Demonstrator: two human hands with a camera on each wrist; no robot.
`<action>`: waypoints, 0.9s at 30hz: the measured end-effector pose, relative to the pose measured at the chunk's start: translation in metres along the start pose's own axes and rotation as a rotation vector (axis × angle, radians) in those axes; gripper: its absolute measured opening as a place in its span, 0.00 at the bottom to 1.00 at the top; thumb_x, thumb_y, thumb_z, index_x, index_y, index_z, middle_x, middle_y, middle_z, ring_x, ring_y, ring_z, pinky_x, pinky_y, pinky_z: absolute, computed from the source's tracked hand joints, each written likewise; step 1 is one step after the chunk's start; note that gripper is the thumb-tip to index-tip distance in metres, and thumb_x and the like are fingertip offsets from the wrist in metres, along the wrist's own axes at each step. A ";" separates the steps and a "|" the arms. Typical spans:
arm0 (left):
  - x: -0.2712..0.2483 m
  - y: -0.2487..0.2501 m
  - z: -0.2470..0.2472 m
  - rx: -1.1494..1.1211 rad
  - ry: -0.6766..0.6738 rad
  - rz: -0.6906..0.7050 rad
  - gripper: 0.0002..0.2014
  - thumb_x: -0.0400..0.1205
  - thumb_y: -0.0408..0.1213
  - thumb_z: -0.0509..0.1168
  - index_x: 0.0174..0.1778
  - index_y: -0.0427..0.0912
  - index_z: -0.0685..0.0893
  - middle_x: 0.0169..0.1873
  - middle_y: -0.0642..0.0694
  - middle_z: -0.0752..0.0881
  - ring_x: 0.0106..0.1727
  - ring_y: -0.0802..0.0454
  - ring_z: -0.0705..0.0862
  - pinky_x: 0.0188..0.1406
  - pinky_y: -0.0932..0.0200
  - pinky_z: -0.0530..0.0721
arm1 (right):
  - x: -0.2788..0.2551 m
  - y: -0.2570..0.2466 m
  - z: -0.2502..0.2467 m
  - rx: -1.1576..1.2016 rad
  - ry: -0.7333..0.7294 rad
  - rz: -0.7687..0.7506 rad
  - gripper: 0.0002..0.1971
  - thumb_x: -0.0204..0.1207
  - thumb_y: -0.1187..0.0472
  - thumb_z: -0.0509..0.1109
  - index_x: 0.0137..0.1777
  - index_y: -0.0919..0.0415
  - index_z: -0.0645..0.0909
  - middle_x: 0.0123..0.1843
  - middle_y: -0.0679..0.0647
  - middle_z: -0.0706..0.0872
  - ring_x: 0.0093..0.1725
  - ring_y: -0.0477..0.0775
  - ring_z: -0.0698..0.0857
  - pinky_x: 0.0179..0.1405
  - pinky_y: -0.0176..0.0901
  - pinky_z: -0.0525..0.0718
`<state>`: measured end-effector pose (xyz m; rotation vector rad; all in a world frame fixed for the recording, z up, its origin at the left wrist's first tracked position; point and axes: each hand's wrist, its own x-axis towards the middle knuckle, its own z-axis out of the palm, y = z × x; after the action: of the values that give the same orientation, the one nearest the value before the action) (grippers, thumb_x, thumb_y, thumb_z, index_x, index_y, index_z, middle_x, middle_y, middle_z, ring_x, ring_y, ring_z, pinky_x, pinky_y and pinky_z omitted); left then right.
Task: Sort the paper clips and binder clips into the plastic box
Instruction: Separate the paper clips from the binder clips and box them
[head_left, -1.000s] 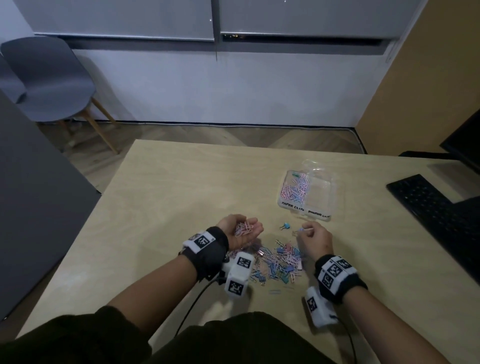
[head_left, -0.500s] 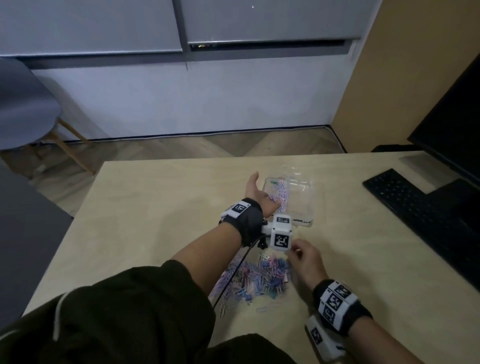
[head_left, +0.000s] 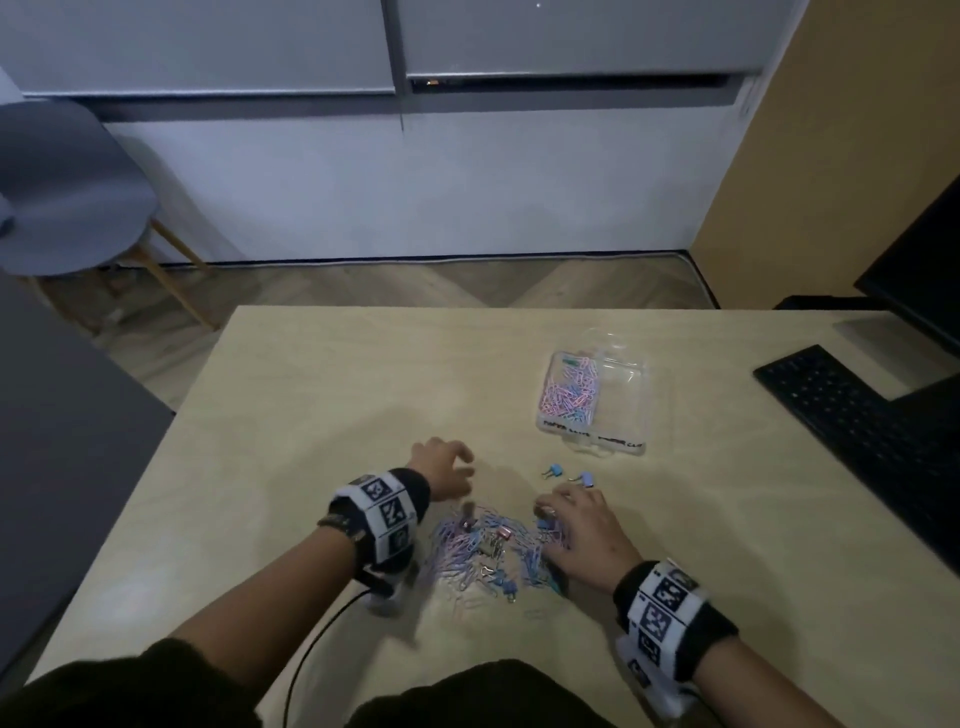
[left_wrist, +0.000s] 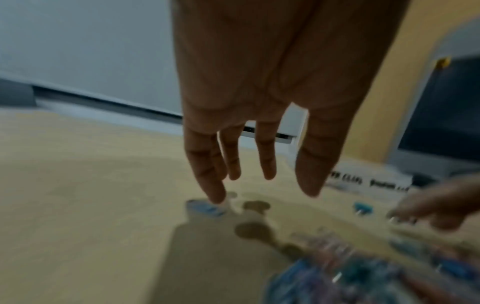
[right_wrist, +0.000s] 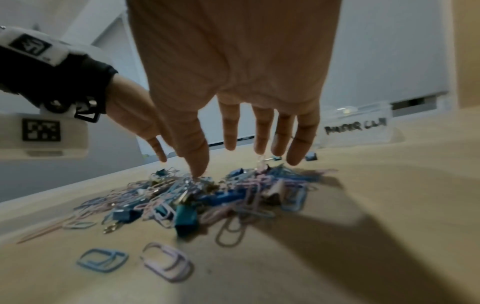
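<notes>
From the head view, the pale wooden desk (head_left: 322, 395) carried a loose heap of pink and blue wire paper clips mixed with small blue binder clips (head_left: 493, 551) near its front edge. The clear plastic box with two labelled compartments (head_left: 618, 400) stood further toward the back edge and the right side, with paper clips only in its left compartment. Two blue binder clips (head_left: 566, 474) lay apart between the heap and the box. The left hand (head_left: 441, 473) hovered beside the heap with fingers relaxed, holding nothing. The right hand (head_left: 587, 540) lay spread over the right part of the heap.

In the left wrist view, blurred, the left fingers (left_wrist: 213, 185) hung straight and loose, empty.

In the right wrist view, the right fingers (right_wrist: 197, 156) were straight and spread, the tips touching the heap, nothing gripped.

I judged one risk: paper clips hook together, so a picked binder clip could drag some into the wrong compartment.
</notes>
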<state>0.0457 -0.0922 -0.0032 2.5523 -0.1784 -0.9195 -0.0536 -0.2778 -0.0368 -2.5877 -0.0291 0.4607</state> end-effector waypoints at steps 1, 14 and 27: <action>-0.007 -0.013 0.002 0.118 0.004 -0.039 0.29 0.75 0.39 0.71 0.72 0.46 0.72 0.72 0.42 0.71 0.73 0.42 0.67 0.73 0.45 0.70 | 0.001 -0.005 0.001 -0.026 -0.033 -0.021 0.29 0.72 0.55 0.68 0.74 0.49 0.66 0.77 0.52 0.65 0.75 0.55 0.61 0.73 0.51 0.65; -0.034 -0.044 0.050 0.305 0.030 0.242 0.36 0.72 0.39 0.73 0.76 0.50 0.67 0.74 0.46 0.67 0.72 0.45 0.65 0.73 0.51 0.71 | 0.011 -0.030 0.025 -0.276 -0.080 -0.122 0.29 0.73 0.42 0.65 0.74 0.45 0.66 0.78 0.51 0.64 0.75 0.55 0.62 0.74 0.55 0.58; -0.021 -0.029 0.054 0.176 0.184 0.184 0.13 0.80 0.40 0.64 0.58 0.42 0.83 0.60 0.41 0.76 0.64 0.45 0.72 0.63 0.54 0.75 | 0.015 -0.044 0.031 -0.263 0.066 -0.118 0.13 0.78 0.51 0.62 0.61 0.49 0.79 0.60 0.49 0.80 0.62 0.54 0.72 0.61 0.50 0.64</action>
<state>-0.0059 -0.0789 -0.0411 2.7078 -0.4485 -0.6208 -0.0465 -0.2232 -0.0459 -2.8373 -0.2330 0.3483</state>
